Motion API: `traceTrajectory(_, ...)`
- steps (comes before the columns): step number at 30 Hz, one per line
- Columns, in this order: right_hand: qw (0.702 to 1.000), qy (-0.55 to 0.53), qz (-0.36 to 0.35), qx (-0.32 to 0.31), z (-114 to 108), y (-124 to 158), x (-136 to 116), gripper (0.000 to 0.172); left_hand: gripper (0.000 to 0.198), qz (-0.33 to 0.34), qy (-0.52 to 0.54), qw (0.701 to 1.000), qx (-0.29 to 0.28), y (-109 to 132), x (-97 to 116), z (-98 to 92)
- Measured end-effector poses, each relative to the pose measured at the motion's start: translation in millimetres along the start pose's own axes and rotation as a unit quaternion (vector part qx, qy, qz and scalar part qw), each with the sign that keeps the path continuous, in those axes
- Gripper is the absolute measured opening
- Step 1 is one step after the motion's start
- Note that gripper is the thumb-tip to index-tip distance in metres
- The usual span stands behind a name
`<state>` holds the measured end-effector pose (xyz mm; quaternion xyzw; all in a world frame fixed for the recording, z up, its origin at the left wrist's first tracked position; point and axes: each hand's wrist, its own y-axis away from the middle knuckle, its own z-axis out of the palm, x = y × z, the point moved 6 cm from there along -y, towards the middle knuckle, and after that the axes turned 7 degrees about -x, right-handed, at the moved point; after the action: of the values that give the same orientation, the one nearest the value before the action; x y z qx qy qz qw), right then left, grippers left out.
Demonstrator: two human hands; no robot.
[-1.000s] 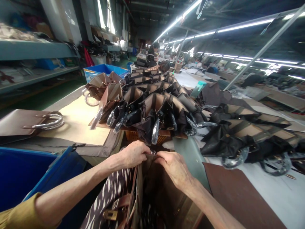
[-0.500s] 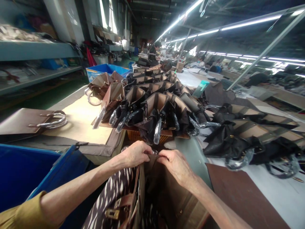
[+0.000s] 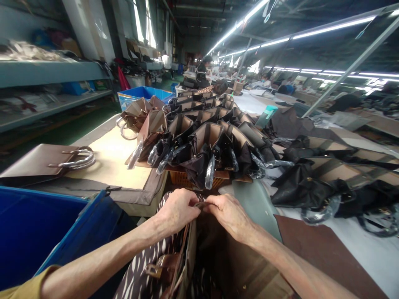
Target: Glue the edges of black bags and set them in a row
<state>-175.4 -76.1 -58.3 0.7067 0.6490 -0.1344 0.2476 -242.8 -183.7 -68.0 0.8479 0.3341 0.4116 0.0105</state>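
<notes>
A brown handbag (image 3: 240,257) sits open on my lap, with its dark inside facing me. My left hand (image 3: 181,209) pinches the bag's top edge at the far end. Close beside it, my right hand (image 3: 229,214) grips the same edge between thumb and fingers. On the bag's left side hang a brown leather strap and a gold-coloured metal clasp (image 3: 153,270). Patterned dark and white cloth (image 3: 140,268) shows under the bag. The fingertips partly hide the edge they hold.
Several black and tan handbags (image 3: 207,135) with plastic-wrapped handles crowd the table ahead. A brown handbag (image 3: 40,160) lies at left, above a blue bin (image 3: 37,232). More black bags (image 3: 311,182) lie at right, near a brown sheet (image 3: 324,253). People work farther back.
Both hands stay at the bag's edge; my left hand has turned slightly and its fingers sit nearer the right hand. The whole view has shifted a little, moving the surroundings rightward.
</notes>
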Motion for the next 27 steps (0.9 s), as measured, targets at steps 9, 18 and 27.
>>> traceTrajectory(9, 0.997, -0.058, -0.009, -0.044, -0.9, -2.4, -10.6, 0.018, 0.014, 0.018, 0.041, 0.998, 0.037, 0.2, -3.5, 5.5)
traceTrajectory(18, 0.942, -0.265, -0.052, -0.198, 17.2, -22.5, 6.2, 0.025, 0.020, 0.013, 0.109, 0.993, 0.051, 8.3, 1.3, 8.5)
traceTrajectory(27, 0.899, -0.362, -0.029, -0.245, 26.7, -28.8, 13.5, 0.026, 0.025, 0.013, 0.204, 0.978, 0.032, 9.5, -14.7, 23.0)
